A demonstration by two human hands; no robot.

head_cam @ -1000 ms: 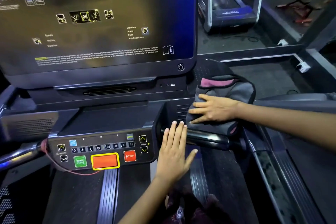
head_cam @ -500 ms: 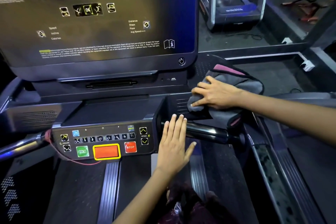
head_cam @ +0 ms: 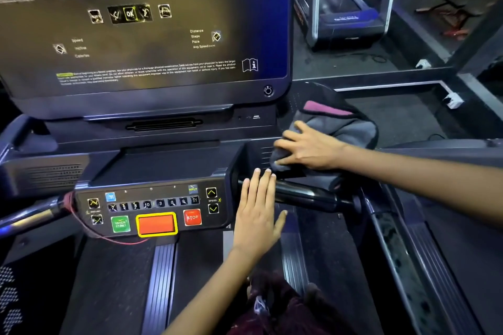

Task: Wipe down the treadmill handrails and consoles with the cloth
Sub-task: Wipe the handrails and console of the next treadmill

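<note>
**Hand presses a cloth on a treadmill console beside the handrail**

Head view, looking down: the right hand [head_cam: 307, 148] lies flat on a grey cloth [head_cam: 340, 128] with a pink edge, fingers straight and slightly spread, pressing it down onto the dark tray at the right end of the console [head_cam: 168, 160]. The cloth bunches up behind and to the right of that hand, and a fold of it hangs over the tray's front edge, just below the palm. The fingertips point left, toward a slotted vent in the tray.

Just below the cloth runs a short black handrail [head_cam: 307, 194], glossy and rounded. The left hand [head_cam: 257, 215] lies open with straight fingers close together, thumb out to the right. Its fingertips reach the left end of that handrail, close under the right hand's fingertips; whether the two hands touch cannot be told.

To the left of the left hand sits the button panel [head_cam: 152, 207], with a green quick start button [head_cam: 120, 223], a large orange button [head_cam: 156, 224] framed in yellow, and a red stop button [head_cam: 192, 217]. A thin red cord [head_cam: 81, 221] loops from the panel's left end. Above both hands stands the large dark screen [head_cam: 141, 22], showing faint icons and text. Under the left forearm is the dark walking belt [head_cam: 114, 288].
</note>
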